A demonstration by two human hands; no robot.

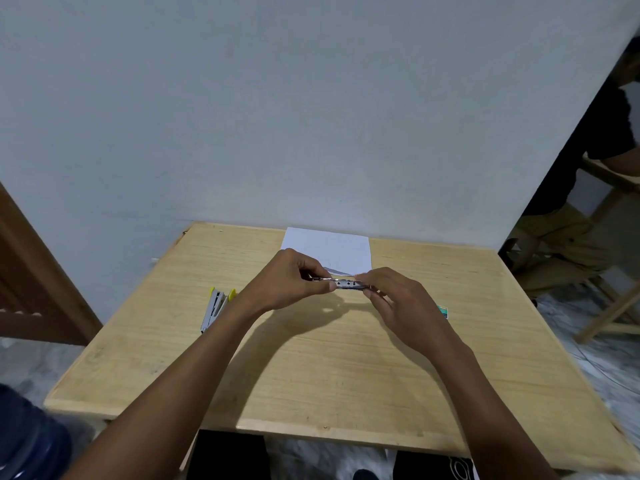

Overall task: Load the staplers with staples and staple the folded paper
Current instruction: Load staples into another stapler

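A small metal stapler (346, 284) is held above the middle of the wooden table (311, 368), lying level between both hands. My left hand (294, 280) grips its left end with curled fingers and thumb. My right hand (394, 296) pinches its right end; whether it holds staples there is too small to tell. A white folded paper (329, 251) lies at the table's far edge behind the hands. A second stapler (216, 306), grey with yellow parts, lies opened on the table to the left.
A small green and white box (443, 310) peeks out right of my right hand. A wall stands just behind the table. A seated person (588, 188) and a wooden stool (616, 271) are at the right. A blue bottle (27, 434) stands at the lower left.
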